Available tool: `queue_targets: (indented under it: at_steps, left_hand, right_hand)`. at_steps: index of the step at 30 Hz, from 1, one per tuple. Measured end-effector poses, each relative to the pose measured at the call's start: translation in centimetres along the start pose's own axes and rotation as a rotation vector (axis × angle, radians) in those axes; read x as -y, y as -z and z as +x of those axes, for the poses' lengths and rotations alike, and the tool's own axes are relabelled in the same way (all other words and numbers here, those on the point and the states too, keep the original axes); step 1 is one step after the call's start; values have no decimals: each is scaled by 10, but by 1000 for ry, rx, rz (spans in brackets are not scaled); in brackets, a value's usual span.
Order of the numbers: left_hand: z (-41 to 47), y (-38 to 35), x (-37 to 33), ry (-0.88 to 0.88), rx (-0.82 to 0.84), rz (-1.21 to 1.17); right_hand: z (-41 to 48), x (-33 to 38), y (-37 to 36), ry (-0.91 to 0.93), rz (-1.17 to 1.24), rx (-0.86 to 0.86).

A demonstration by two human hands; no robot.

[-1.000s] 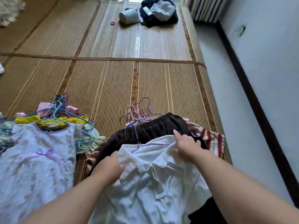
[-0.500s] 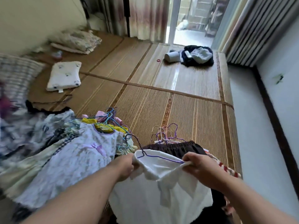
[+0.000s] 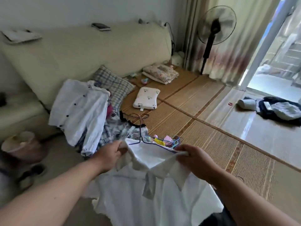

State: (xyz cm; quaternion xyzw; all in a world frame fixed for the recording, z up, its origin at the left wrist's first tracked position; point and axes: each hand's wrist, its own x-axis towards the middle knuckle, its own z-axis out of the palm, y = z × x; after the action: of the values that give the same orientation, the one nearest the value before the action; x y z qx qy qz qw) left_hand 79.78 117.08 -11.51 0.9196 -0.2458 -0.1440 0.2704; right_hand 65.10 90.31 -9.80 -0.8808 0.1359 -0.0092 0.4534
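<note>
A white collared shirt (image 3: 146,196) hangs from a thin purple wire hanger (image 3: 141,137) in front of me. My left hand (image 3: 110,154) grips the shirt's left shoulder and my right hand (image 3: 195,159) grips its right shoulder, each with fingers curled round cloth and hanger end. The hanger's hook stands up above the collar. The shirt's lower part drops out of view at the bottom.
A heap of clothes with a white buttoned shirt (image 3: 79,111) lies on the left against a cream sofa (image 3: 81,51). Coloured hangers (image 3: 166,141) lie behind the shirt. A small pillow (image 3: 146,98), a standing fan (image 3: 211,30) and dark clothes (image 3: 280,110) are on the woven mat (image 3: 203,132).
I have lifted the white shirt on its hanger off the pile and hold it up by both shoulders. The view has swung left toward the sofa and the heap of clothes.
</note>
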Motion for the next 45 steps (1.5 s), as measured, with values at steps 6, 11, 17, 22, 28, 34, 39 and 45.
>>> queue_targets:
  at_steps: [6,11,17,22,28,34,39,45]
  left_hand:
    - [39,119,78,101,-231,184]
    - [127,191,127,72,-331,236]
    - [273,240,187,25,-269,320]
    - [386,231,233,-28,-171,338]
    - [479,139,283,-44,91,244]
    - [535,28,311,2,296,235]
    - [561,-26,305,-40,293,411]
    - [560,-48,293,-67,207,340]
  right_hand:
    - [88,88,-68,133,140,5]
    - [184,137,-115,121,216,-77]
    - [331,153,-170,1,345,-145]
    - [428,117,-219,-141,420,-216]
    - [483,28,-258,-352,346,-289]
    - [509,-70,-275,-596,209,-278]
    - [518,-119,-283,-691,126,-181]
    - [526,-115,-281,-657,27,-287]
